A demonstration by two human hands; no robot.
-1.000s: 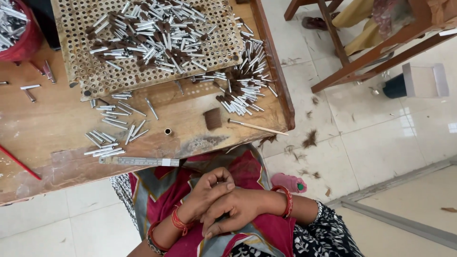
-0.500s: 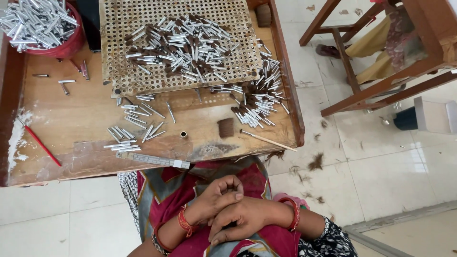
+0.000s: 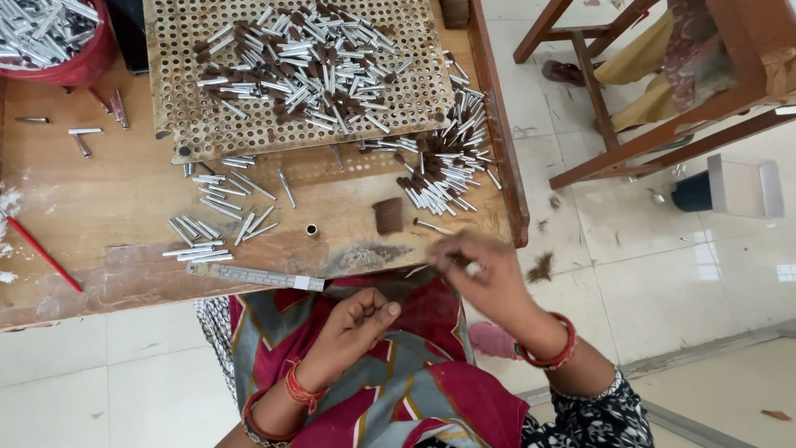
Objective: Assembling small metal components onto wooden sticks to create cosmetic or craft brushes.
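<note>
My right hand (image 3: 489,274) hovers, blurred, at the near edge of the wooden table (image 3: 99,199). Its fingers pinch a small silver tube (image 3: 473,267) with a brown tuft at its tip. My left hand (image 3: 356,325) rests in my lap on red patterned cloth, with the fingers curled in and nothing visible in them. Just beyond my right hand lie a heap of bristle-tipped metal tubes (image 3: 439,170) and a dark brown bristle bundle (image 3: 387,216). A perforated board (image 3: 191,124) further back carries many more such tubes (image 3: 307,66).
Plain silver tubes (image 3: 211,224) lie left of centre, with a metal ruler (image 3: 253,276) along the near edge and a small ring (image 3: 312,230). A red bowl (image 3: 79,62) of tubes stands far left, near a red pencil (image 3: 41,253). A wooden chair (image 3: 663,124) and a white box (image 3: 742,187) are on the right.
My hands were clasped together in my lap. They have parted: the right hand has risen to the table's near edge and the left stays in the lap. The view has shifted.
</note>
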